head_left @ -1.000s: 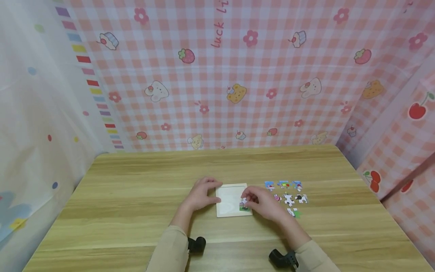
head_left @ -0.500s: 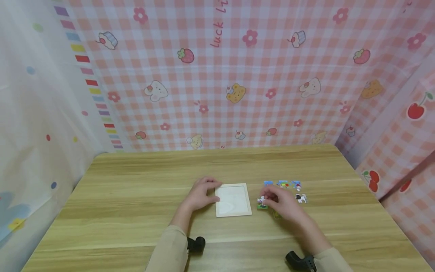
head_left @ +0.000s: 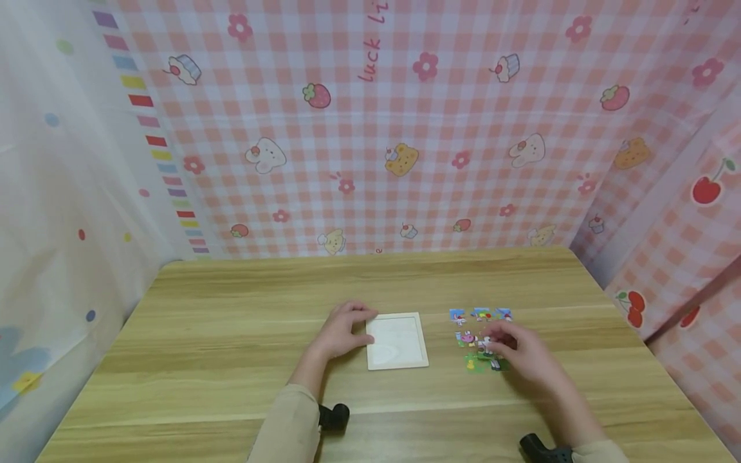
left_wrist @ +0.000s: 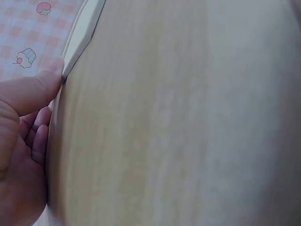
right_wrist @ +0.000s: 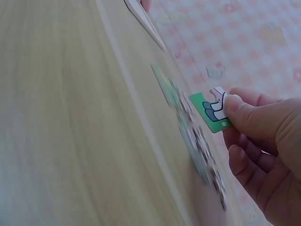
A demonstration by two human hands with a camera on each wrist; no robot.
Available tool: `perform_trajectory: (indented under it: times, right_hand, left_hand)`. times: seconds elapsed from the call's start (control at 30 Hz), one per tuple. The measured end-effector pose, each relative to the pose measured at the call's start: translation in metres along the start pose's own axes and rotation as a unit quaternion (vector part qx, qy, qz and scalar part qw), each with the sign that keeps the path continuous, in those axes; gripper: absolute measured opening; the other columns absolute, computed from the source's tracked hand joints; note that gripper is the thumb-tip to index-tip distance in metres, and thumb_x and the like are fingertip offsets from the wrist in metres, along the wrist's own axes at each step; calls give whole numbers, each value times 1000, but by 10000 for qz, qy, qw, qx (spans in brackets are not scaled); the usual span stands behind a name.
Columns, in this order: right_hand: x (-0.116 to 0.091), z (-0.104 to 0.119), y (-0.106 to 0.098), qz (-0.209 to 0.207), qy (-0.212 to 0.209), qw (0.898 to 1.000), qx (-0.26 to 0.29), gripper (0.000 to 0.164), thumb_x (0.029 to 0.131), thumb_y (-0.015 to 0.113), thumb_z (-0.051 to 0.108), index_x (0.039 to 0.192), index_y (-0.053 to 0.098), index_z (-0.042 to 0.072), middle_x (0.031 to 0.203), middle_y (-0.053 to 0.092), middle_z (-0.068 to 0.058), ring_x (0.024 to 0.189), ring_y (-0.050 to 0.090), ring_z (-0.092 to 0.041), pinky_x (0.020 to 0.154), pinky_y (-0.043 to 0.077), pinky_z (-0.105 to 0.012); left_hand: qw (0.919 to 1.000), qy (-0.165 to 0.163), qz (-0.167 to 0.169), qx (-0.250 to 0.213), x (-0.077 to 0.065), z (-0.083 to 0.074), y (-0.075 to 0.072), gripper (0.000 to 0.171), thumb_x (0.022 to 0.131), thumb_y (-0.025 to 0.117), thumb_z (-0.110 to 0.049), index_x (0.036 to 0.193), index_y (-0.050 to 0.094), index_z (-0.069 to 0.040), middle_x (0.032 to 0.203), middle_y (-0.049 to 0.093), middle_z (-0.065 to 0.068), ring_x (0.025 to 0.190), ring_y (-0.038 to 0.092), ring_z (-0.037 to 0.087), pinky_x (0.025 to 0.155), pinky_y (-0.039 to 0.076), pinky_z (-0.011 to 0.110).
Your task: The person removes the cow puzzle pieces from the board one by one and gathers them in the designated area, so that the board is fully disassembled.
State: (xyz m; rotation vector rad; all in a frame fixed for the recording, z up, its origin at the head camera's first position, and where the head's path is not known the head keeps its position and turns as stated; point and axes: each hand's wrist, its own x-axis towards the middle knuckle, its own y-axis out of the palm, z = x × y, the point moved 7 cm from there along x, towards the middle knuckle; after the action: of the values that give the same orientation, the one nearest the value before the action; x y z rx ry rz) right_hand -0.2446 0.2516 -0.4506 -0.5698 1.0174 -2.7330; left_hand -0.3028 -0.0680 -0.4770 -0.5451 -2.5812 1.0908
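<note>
In the head view, a shallow square wooden puzzle tray (head_left: 396, 344) lies on the table with its bare inside showing. My left hand (head_left: 340, 330) rests at the tray's left side, thumb on the edge and a finger at the far left corner. The left wrist view shows that thumb (left_wrist: 40, 88) against the tray's pale rim (left_wrist: 83, 35). Between thumb and fingers, my right hand (head_left: 525, 354) pinches a jigsaw piece (right_wrist: 212, 111), green with dark shoes printed on it. It is raised over loose jigsaw pieces (head_left: 457, 315), several of them partly hidden by the hand.
The wooden table (head_left: 243, 321) extends on both sides of the tray. A pink checked cloth (head_left: 370, 128) hangs behind its far edge. Black wrist cameras sit on the left sleeve (head_left: 334, 417) and the right sleeve (head_left: 599, 451).
My right hand has carried the jigsaw piece from the tray's right corner rightward to over the loose pieces. My left hand has stayed at the tray.
</note>
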Motion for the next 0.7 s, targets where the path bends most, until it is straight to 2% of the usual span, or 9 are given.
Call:
perform_trajectory:
  times: [0.17,0.37,0.7]
  right_hand:
    - [-12,-7,-18,-352,-84,9992,-144,18,83,73,-7,98,69,3,83,66,1,75,57,-4,65,50,-22]
    - [-21,-19,-34,-535,69,9982,-261,21,82,74,-8,99,68,2,83,65,2,75,57,-3,63,49,-20]
    - [-27,-31,-42,-152,20,9996,-242,16,84,74,-2,97,69,5,81,67,-2,73,58,-2,62,50,-21]
  left_hand:
    - [10000,-53,20,39,0,0,1,49,85,78,-13,131,64,-4,133,54,16,125,45,36,107,36,51]
    - [10000,-83,11,27,1,1,1,49,85,79,-13,131,64,-5,134,54,16,125,45,36,107,36,51]
    - [9999,-145,-5,13,1,3,1,49,85,79,-14,131,64,-5,136,53,15,126,44,35,108,36,50]
